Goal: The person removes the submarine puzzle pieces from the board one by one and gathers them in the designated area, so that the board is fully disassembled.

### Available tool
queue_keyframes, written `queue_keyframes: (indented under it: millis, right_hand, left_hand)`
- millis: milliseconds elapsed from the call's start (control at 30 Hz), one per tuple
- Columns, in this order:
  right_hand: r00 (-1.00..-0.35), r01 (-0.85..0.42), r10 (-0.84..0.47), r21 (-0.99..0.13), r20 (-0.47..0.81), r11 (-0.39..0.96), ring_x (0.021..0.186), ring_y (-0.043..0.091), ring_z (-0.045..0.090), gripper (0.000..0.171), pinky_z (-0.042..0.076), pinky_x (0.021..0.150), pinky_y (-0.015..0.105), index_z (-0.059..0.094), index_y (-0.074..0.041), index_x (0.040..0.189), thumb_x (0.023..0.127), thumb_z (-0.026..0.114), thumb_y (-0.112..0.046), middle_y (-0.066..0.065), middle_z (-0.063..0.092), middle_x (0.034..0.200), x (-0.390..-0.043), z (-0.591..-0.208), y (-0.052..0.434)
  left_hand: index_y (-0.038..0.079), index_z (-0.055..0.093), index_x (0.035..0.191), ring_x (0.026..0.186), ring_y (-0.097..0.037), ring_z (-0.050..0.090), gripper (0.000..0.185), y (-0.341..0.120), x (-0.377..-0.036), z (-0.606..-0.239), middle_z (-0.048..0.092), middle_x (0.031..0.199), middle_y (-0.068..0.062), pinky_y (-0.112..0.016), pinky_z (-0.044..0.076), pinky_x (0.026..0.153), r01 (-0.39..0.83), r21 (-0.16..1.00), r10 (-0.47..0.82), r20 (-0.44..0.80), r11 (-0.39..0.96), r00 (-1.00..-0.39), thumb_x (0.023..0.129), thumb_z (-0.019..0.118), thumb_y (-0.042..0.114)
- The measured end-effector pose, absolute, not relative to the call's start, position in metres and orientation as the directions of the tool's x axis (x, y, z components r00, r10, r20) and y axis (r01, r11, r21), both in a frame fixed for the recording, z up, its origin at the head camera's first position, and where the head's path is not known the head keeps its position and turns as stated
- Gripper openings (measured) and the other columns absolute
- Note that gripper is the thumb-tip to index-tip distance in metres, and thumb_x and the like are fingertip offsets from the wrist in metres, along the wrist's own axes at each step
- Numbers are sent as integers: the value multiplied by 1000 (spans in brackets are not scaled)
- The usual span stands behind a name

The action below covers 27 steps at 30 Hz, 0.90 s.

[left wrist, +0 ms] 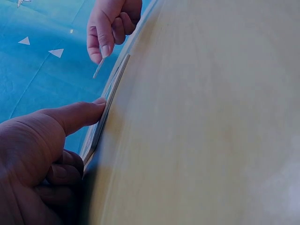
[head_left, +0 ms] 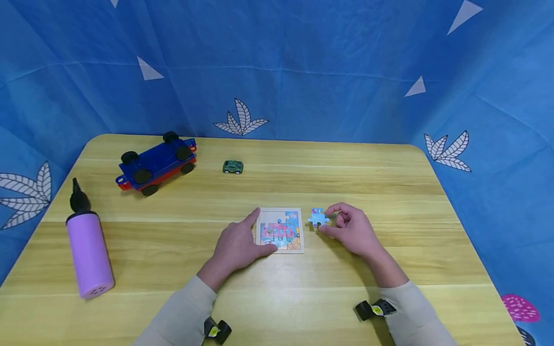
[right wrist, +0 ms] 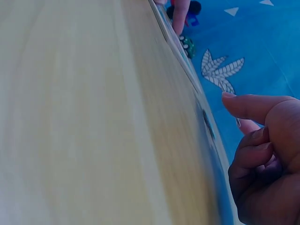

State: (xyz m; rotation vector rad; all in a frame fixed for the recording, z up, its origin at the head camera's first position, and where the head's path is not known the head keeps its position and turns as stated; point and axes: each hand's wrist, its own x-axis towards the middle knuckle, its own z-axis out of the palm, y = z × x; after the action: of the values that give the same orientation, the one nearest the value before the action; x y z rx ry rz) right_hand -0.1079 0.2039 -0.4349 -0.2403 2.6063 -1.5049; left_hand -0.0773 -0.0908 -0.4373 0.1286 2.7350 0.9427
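Near the table's (head_left: 389, 173) front edge, at its middle, my left hand (head_left: 235, 247) steadies the puzzle board (head_left: 280, 229), forefinger and thumb outstretched on it; just beside it, my right hand (head_left: 350, 229) pinches a blue puzzle piece (head_left: 318, 217), seemingly just off the wood.

Open tabletop (head_left: 346, 298) around the puzzle board (head_left: 280, 229); toy truck (head_left: 157, 162), pump (head_left: 88, 250) well left.

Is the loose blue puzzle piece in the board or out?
Out: the right hand pinches the puzzle piece beside the puzzle board, clear of its edge.
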Motion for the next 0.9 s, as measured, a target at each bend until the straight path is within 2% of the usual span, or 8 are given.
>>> queue_keyframes:
  millis: [533, 733, 900]
  right_hand:
    - [-986, -61, -163, -848, -31, 526, 53, 10, 34, 31, 40, 60, 30, 66, -5, 105, 81, 85, -11, 0, 37, 61, -120, -437, 235]
    - [-988, -41, -147, -835, -47, 548, 53, 11, 32, 32, 38, 60, 30, 67, -5, 107, 81, 85, -12, 0, 36, 61, -124, -435, 241]
    - [-988, -46, -149, -822, -47, 568, 52, 12, 31, 32, 36, 59, 31, 67, -6, 106, 81, 85, -13, 0, 35, 61, -127, -436, 245]
  left_hand:
    - [8, 36, 156, 61, -20, 49, 109, -90, -77, -437, 50, 56, -3, -34, 46, 63, -2, 611, 160, -210, 792, -965, 71, 85, 56]
    - [8, 35, 156, 56, -19, 45, 109, -90, -77, -436, 49, 53, -4, -33, 44, 61, -4, 618, 164, -214, 786, -963, 71, 86, 54]
    - [8, 35, 156, 59, -20, 47, 108, -90, -77, -436, 49, 54, -3, -34, 45, 62, -8, 615, 159, -216, 789, -963, 72, 85, 55]
